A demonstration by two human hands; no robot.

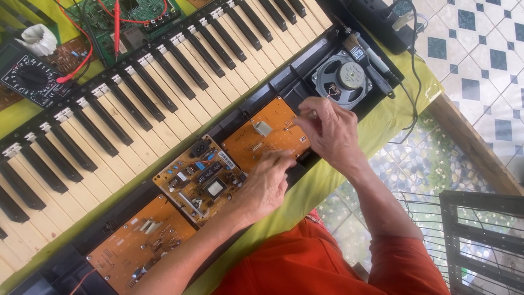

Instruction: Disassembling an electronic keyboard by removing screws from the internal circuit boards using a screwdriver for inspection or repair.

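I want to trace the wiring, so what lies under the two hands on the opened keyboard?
Both the left hand and right hand rest on an orange circuit board. Its white connector shows; the board's right edge is covered.

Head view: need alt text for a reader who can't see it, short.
Looking down, a person's left hand and right hand work on an orange circuit board inside an opened electronic keyboard, the fingers of the right hand pinched over it. A round speaker and a brush lie at the right, a multimeter at upper left.

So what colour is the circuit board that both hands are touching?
Orange-brown circuit board, with a small pale connector, seen in the head view.
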